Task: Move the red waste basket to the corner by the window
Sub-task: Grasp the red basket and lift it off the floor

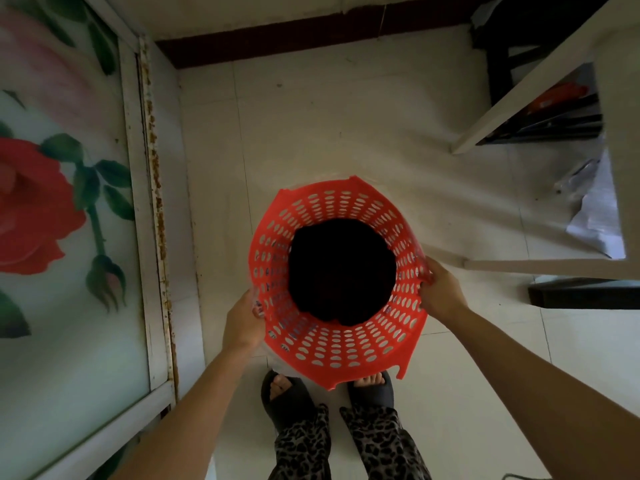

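Observation:
The red waste basket (337, 348) is a round plastic bin with rows of oval holes and a dark inside, seen from straight above in the middle of the view. My left hand (242, 323) grips its rim on the left side. My right hand (441, 292) grips the rim on the right side. The basket hangs in front of my feet, above the pale tiled floor. The frosted glass pane (59, 202) with a red rose print in a white frame fills the left side. The floor corner (180, 67) lies ahead at the upper left.
A white table (540, 84) with papers and dark items stands at the right, and its leg (540, 263) reaches toward the basket. A dark red skirting strip (311, 36) runs along the far wall. My feet (287, 400) in dark slippers stand below the basket.

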A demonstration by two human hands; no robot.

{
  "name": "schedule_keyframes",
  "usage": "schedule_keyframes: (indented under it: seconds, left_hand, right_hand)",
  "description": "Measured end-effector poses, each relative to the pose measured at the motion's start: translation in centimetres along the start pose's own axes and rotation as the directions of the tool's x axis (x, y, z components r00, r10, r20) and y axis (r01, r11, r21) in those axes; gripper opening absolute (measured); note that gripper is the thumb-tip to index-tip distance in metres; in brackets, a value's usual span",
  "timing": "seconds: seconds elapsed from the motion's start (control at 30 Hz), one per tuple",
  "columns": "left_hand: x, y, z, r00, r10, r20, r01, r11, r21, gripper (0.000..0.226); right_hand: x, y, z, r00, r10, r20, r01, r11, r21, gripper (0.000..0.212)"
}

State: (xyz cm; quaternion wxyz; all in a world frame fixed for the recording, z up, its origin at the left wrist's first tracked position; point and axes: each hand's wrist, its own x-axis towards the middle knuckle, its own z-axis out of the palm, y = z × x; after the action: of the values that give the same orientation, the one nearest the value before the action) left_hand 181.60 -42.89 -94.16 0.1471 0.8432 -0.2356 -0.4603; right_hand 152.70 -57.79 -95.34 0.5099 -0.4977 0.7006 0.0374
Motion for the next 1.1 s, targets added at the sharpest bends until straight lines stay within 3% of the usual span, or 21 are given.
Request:
schedule_keyframes:
  seconds: [0.47,0.63,0.87,1.1]
  left_hand:
    - [-8.0,7.9,-8.2,0.994,0.108,0.014,-0.109,0.994,0.029,0.044]
    - [-12.1,11.3,-11.3,0.991,0.132,0.031,-0.133,0.991,0.012,0.025]
    - [-20.3,16.0,-15.9,0.984,0.165,0.067,-0.168,0.984,0.049,0.038]
    - [-30.1,19.0,-19.2,0.962,0.24,0.131,-0.25,0.965,0.073,0.021]
  right_hand:
    - [-10.3,-5.2,-6.7,0.996,0.014,-0.089,-0.005,0.995,0.099,0.048]
    - [-15.5,-7.6,-9.8,0.995,0.015,-0.101,-0.005,0.996,0.094,0.048]
    - [-25.8,-9.4,-14.4,0.995,0.017,-0.101,0.007,0.973,0.231,0.052]
    - [-37.6,-9.1,-18.6,0.983,0.086,-0.16,-0.038,0.958,0.283,0.053]
